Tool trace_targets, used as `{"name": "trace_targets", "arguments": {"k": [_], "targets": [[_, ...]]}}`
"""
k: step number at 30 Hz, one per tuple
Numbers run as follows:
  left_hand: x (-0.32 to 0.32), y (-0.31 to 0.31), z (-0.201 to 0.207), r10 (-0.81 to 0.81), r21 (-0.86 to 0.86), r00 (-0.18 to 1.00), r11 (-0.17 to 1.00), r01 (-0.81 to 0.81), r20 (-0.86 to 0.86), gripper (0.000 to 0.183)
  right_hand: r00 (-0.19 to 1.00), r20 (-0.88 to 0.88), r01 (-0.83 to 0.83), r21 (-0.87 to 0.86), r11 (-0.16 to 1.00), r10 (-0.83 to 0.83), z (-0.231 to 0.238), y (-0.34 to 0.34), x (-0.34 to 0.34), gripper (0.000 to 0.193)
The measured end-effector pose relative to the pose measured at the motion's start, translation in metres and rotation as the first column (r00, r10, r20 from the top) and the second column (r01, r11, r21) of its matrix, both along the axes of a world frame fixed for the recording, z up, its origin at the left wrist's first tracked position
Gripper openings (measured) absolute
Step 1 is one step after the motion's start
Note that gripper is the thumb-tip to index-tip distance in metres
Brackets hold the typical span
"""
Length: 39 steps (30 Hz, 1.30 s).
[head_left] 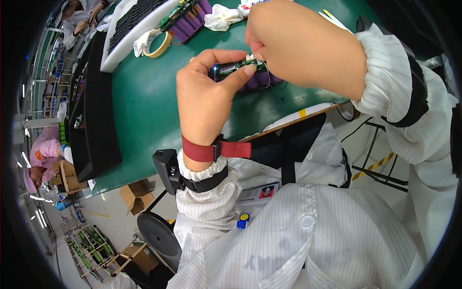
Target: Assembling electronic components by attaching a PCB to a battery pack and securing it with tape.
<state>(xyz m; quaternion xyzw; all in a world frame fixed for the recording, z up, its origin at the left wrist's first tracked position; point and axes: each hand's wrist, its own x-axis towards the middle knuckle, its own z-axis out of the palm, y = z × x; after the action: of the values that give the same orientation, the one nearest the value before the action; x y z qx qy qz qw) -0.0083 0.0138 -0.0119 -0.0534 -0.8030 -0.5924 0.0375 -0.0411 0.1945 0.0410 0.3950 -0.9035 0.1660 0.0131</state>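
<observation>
- One purple battery pack (255, 83), topped by a green circuit board (224, 71), sat near the near edge of the worktop (144, 111).
- Left hand (204, 94): grip clasped around the pack.
- Right hand (288, 43): fingertips bunched beside a white connector (250, 57); whether its grip grasped it, I couldn't tell.
- Tape roll (166, 47): far left.

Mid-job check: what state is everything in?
Left hand: closed on near battery pack
Right hand: curled at white connector, grip hidden
Circuit board: light lit
Far battery pack: unheld
Tape roll: unheld
Wrist strap: buckled
Cardboard box: open
</observation>
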Motion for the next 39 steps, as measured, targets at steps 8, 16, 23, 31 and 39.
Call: {"name": "trace_targets", "arguments": {"k": [8, 16, 23, 31, 39], "targets": [[0.003, -0.003, -0.001, -0.004, 0.017, 1.000, 1.000, 0.004, 0.010, 0.020, 0.995, -0.017, 0.092, -0.076, 0.993, -0.093, -0.015, -0.003, 0.006, 0.011], [-0.005, 0.002, -0.003, -0.025, 0.053, 0.999, 0.998, 0.024, 0.030, 0.021, 0.974, 0.108, 0.197, 0.046, 0.979, -0.201, 0.001, -0.003, 0.001, 0.013], [-0.009, -0.010, -0.006, -0.077, -0.250, 0.967, 0.968, 0.013, -0.244, 0.032, 0.980, 0.073, 0.196, -0.256, 0.947, -0.184, -0.022, -0.004, -0.005, 0.006], [-0.012, 0.000, -0.007, -0.172, -0.448, 0.967, 0.891, 0.073, -0.186, 0.028, 0.901, 0.391, 0.315, -0.290, 0.904, -0.189, -0.004, -0.012, 0.006, 0.016], [0.004, 0.015, -0.016, 0.040, -0.255, 0.956, 0.960, -0.117, -0.291, 0.031, 0.989, 0.139, 0.091, -0.336, 0.937, -0.046, -0.005, -0.010, 0.000, 0.017]]}}
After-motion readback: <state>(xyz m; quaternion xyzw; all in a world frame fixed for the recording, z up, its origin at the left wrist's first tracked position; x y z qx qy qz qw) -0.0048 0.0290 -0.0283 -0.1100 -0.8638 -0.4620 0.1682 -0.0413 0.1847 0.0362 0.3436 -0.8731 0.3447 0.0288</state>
